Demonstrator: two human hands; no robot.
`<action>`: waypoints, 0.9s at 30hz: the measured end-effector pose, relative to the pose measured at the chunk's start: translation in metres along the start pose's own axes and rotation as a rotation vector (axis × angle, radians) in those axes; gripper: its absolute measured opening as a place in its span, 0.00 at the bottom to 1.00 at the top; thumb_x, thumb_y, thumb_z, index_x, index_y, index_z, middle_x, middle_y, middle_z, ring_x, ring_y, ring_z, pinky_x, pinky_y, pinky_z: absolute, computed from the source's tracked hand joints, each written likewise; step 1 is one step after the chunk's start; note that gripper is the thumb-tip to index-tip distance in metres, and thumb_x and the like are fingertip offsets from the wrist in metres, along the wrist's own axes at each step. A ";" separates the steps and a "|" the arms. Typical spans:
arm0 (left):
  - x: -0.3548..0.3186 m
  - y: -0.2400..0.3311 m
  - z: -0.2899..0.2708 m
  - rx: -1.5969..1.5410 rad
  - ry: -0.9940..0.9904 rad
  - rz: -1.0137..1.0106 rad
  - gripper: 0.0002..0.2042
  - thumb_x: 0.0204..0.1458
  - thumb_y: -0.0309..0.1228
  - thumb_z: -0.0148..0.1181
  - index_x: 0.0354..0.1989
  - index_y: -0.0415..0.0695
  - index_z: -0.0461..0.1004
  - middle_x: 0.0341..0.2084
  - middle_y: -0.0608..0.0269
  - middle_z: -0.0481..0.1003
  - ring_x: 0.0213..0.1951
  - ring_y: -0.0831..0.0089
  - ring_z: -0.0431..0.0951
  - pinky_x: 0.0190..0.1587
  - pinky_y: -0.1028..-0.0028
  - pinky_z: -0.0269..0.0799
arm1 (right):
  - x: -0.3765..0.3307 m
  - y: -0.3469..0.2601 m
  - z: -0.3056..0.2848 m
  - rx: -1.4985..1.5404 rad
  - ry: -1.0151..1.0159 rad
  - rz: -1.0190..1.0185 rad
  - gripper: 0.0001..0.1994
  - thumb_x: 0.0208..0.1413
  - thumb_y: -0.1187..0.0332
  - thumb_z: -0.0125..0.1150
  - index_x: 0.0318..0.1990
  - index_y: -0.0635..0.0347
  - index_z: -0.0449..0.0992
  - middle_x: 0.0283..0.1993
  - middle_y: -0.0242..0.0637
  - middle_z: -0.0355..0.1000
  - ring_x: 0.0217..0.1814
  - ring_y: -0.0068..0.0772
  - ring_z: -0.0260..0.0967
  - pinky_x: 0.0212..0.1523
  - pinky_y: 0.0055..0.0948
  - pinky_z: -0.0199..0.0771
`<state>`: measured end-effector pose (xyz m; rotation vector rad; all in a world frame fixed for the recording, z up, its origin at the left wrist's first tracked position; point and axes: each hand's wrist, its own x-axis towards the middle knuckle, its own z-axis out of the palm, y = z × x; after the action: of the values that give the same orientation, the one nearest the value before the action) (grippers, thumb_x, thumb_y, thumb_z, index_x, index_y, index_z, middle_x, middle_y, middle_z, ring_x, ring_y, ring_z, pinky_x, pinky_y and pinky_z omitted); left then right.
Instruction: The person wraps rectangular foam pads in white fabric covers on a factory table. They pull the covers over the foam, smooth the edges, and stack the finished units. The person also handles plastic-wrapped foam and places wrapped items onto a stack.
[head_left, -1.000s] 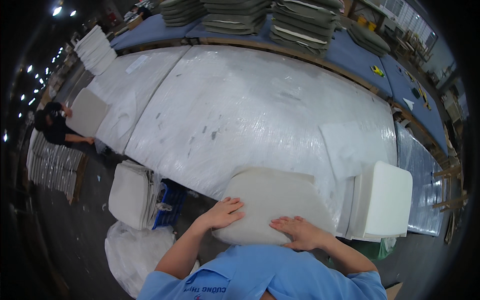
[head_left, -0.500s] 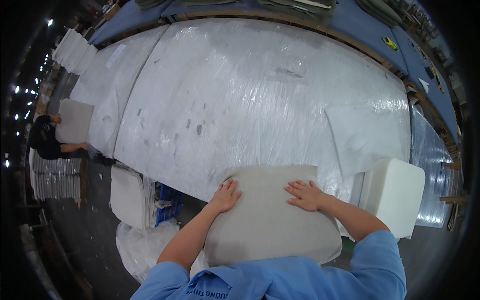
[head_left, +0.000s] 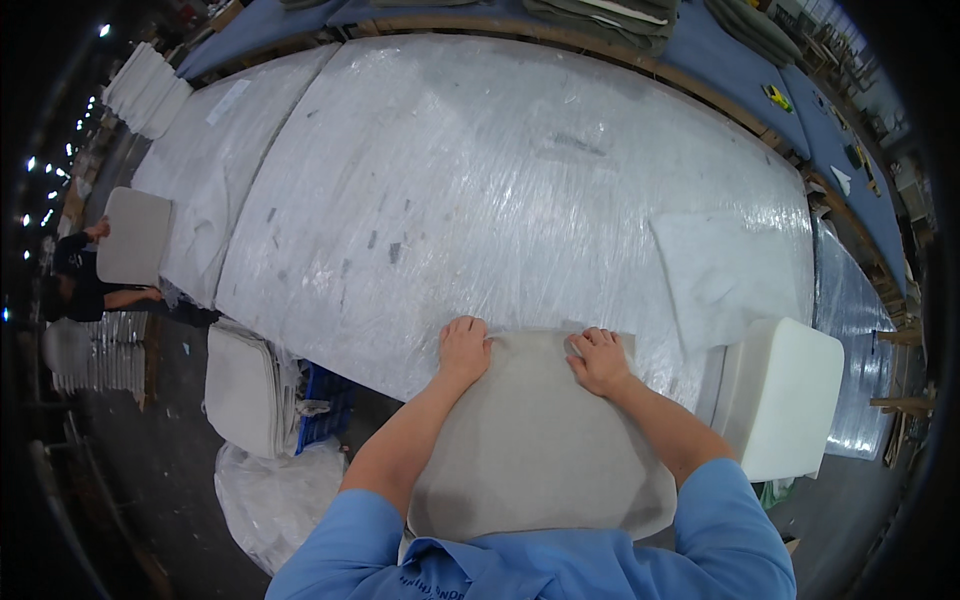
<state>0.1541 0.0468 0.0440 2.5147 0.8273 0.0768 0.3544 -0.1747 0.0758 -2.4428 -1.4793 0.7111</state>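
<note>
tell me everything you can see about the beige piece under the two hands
The beige piece looks like plain woven fabric, narrower at its far end, with rounded near corners. Its far part lies over the plastic-wrapped table. The left hand and right hand touch its far end, fingers curled. Any padding inside is hidden.

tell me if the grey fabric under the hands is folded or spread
Spread: the grey fabric shows a broad, smooth face, with the left hand and right hand at its far edge; its underside is hidden.
</note>
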 end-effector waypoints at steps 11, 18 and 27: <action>-0.004 0.023 -0.009 -0.073 -0.169 0.070 0.17 0.55 0.37 0.65 0.49 0.42 0.77 0.40 0.46 0.79 0.48 0.46 0.77 0.48 0.53 0.72 | 0.063 -0.043 -0.008 -0.083 -0.332 0.132 0.14 0.57 0.68 0.59 0.51 0.55 0.79 0.57 0.48 0.75 0.59 0.50 0.74 0.56 0.44 0.76; 0.012 0.038 0.007 0.131 -0.283 -0.160 0.14 0.57 0.37 0.60 0.48 0.45 0.79 0.42 0.51 0.80 0.52 0.50 0.75 0.53 0.51 0.70 | 0.061 -0.011 -0.018 -0.101 -0.466 0.134 0.13 0.60 0.64 0.58 0.48 0.57 0.80 0.44 0.47 0.80 0.50 0.51 0.77 0.50 0.43 0.77; 0.024 0.051 0.024 0.124 -0.128 -0.236 0.07 0.57 0.29 0.54 0.41 0.40 0.74 0.36 0.47 0.80 0.46 0.49 0.79 0.49 0.51 0.69 | 0.071 -0.022 0.011 0.853 -0.040 0.696 0.14 0.65 0.60 0.56 0.43 0.64 0.79 0.31 0.48 0.78 0.21 0.32 0.75 0.21 0.37 0.72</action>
<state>0.2063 0.0142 0.0447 2.4841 1.0977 -0.2180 0.3595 -0.1029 0.0542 -2.1562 -0.1511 1.1930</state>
